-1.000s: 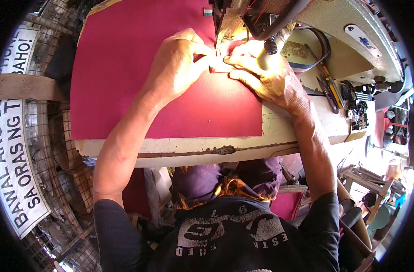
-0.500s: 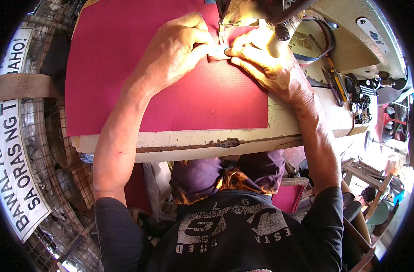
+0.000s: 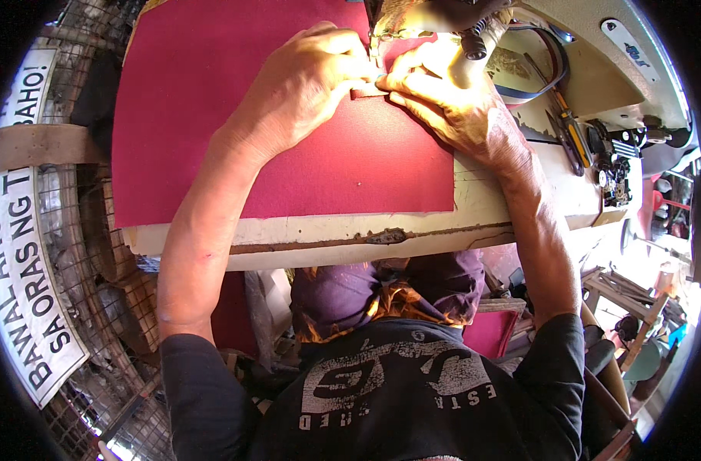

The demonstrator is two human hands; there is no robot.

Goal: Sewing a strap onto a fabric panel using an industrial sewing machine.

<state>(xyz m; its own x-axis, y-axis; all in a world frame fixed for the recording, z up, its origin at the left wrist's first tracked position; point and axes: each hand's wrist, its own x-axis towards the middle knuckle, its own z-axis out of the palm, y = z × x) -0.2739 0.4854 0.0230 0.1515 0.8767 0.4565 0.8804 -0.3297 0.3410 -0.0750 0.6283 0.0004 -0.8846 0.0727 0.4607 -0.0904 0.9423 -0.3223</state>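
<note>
A large maroon fabric sheet lies on the sewing machine's bed. Its presser foot sits in bright light over a small folded strip, mostly covered by my fingertips. My left hand is closed in a pinch on the strip, just left of the foot. My right hand holds the strip from the right, fingers bent and pressed down beside the foot. The exact tips of both hands are hard to make out in the glare.
Right of the fabric are a striped band, pliers and a yellow-handled tool, and black mechanical parts. A wire mesh with signs stands at left. My legs are below the table's front edge.
Compared with a second ago, the table, fabric and both hands appear higher in the picture. My hands keep their hold beside the presser foot, with only slight movement of the fingers.
</note>
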